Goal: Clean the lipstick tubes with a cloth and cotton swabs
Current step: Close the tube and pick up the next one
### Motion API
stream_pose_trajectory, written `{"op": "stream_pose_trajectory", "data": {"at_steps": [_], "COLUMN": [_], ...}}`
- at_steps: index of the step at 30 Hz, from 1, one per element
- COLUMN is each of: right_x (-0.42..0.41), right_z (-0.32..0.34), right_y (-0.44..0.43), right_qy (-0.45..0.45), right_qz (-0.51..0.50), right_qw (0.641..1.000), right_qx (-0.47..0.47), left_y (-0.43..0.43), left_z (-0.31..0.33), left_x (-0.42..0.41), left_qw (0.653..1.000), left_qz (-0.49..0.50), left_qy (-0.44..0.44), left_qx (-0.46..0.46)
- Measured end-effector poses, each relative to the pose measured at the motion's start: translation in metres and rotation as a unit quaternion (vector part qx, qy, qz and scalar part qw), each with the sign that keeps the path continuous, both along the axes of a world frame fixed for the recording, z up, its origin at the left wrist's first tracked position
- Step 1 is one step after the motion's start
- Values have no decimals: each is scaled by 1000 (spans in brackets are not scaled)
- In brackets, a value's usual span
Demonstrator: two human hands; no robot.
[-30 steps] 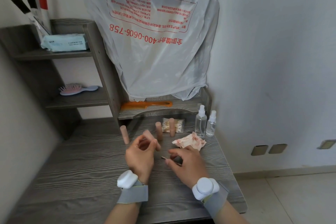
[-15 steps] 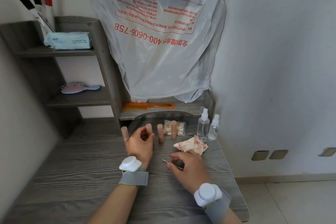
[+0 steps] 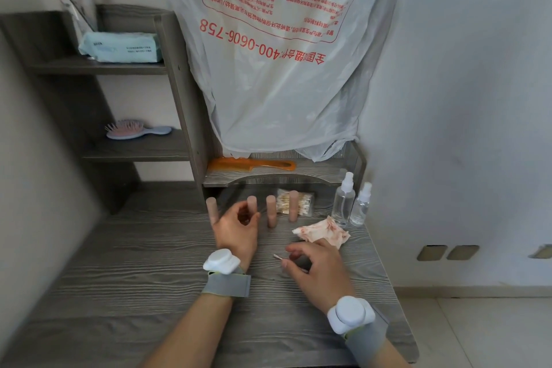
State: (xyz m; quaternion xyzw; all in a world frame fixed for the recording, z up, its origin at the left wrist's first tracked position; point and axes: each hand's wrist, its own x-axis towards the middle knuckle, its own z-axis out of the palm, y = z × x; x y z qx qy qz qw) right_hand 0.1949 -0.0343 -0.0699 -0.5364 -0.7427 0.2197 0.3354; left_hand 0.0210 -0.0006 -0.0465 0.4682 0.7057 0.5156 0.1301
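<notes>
L hand (image 3: 236,228) moved fwd, stood its lipstick tube (image 3: 251,205) in row of 4 at rear of desk (image 3: 119,263); fingers now relaxed, empty. R hand (image 3: 318,267) pinches cotton swab (image 3: 277,257). Cloth (image 3: 324,231) stained red: cleaning prob. part-done, no. of tubes left unclear.

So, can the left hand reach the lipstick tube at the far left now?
Probably yes: the left hand is open just beside that lipstick tube, and nothing stands between them.

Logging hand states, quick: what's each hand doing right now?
Left hand: curled at a lipstick tube; grip cannot be told.
Right hand: pinches a cotton swab.
</notes>
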Motion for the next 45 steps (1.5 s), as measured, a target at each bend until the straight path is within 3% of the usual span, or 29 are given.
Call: {"op": "stream_pose_trajectory", "data": {"at_steps": [10, 18, 33, 41, 45], "right_x": [-2, -3, -3, -3, -2], "right_z": [-1, 2, 9, 10, 12], "right_y": [0, -2, -6, -7, -7], "right_qy": [-5, -15, -21, -18, -13], "right_qz": [6, 1, -17, -17, -11], "right_qw": [1000, 1000, 999, 999, 999], "right_qx": [6, 0, -32, -42, -33], "left_y": [-15, -17, -13, -19, -25], "left_z": [0, 13, -7, -11, -15], "left_x": [-13, -36, -52, -48, -39], "left_qw": [999, 992, 991, 994, 997], "left_qz": [25, 111, 69, 64, 24], "left_qy": [13, 27, -34, 11, 68], "left_qx": [39, 48, -107, -88, -30]}}
